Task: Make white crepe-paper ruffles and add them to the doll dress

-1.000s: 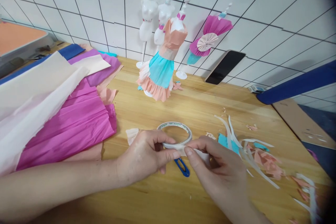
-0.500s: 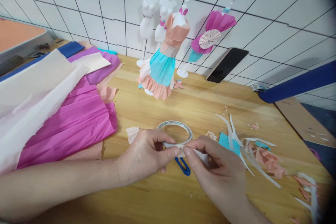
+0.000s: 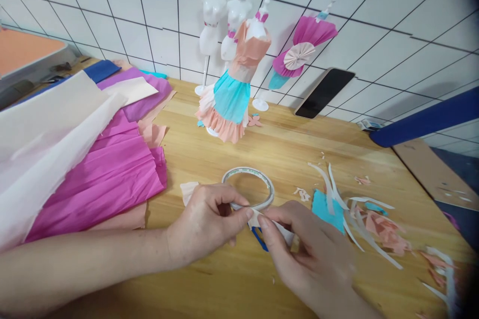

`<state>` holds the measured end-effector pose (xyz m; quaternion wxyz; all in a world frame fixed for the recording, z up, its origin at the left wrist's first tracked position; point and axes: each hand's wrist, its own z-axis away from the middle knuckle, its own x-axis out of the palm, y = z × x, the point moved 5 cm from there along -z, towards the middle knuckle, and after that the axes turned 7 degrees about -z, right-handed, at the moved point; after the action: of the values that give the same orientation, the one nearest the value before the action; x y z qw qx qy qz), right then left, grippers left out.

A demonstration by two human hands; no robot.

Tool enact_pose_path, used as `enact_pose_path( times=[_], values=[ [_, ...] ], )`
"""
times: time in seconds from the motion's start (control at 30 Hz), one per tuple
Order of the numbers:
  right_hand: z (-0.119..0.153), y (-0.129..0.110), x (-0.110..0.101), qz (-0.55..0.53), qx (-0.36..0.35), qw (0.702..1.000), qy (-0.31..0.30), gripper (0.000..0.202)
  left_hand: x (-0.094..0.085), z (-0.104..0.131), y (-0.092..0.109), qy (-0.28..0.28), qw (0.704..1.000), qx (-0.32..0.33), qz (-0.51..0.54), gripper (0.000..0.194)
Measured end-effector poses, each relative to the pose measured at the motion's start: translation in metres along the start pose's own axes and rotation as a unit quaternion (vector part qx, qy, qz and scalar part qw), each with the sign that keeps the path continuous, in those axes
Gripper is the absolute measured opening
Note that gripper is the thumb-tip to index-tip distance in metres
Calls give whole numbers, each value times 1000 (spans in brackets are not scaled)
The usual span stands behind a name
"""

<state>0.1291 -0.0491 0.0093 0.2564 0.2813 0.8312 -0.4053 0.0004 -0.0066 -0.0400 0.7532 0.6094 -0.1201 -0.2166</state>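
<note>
Between my two hands a small strip of white crepe paper (image 3: 255, 218) is pinched at both ends. My left hand (image 3: 211, 217) is closed, thumb against forefinger, on its left end. Fingers of my right hand (image 3: 303, 244) close on its right part, which runs on into that hand. Just beyond my fingertips lies a roll of double-sided tape (image 3: 269, 187) with printing inside its ring. Below the paper strip, a blue handle loop (image 3: 260, 239) shows in part on the table; my right hand hides some of it.
Several small white dress forms stand at the back, one in a peach and turquoise paper dress (image 3: 234, 94). A phone (image 3: 325, 93) leans on the tiled wall. Magenta crepe paper (image 3: 108, 174) and white sheets lie left; paper scraps (image 3: 385, 229) and a turquoise piece (image 3: 328, 209) lie right.
My right hand has moved slightly down and turned, showing more of the white strip. The tape roll has shifted a little, and the blue loop is more covered.
</note>
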Motion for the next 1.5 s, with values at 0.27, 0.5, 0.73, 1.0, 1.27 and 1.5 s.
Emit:
enact_pose_path(
  times=[0.27, 0.5, 0.73, 1.0, 1.27, 1.5],
  values=[
    [-2, -1, 3, -52, -12, 997, -54, 13, -1, 0, 3, -2, 1000, 7, 31, 21],
    [-5, 5, 2, -17, 25, 999, -26, 11, -1, 1, 1, 1, 1000, 29, 10, 24],
    [-6, 1, 2, -20, 14, 999, -37, 12, 0, 0, -3, -2, 999, 34, 1, 24],
    [-8, 1, 3, -10, 13, 998, -54, 14, -2, 1, -1, 0, 998, 63, -24, 22],
    [-2, 10, 5, -21, 95, 995, -35, 18, -5, 4, 5, 36, 971, 174, -159, 26],
    [1, 18, 9, -43, 148, 987, -54, 23, -5, 8, 15, 52, 937, 248, -242, 25]
  ],
)
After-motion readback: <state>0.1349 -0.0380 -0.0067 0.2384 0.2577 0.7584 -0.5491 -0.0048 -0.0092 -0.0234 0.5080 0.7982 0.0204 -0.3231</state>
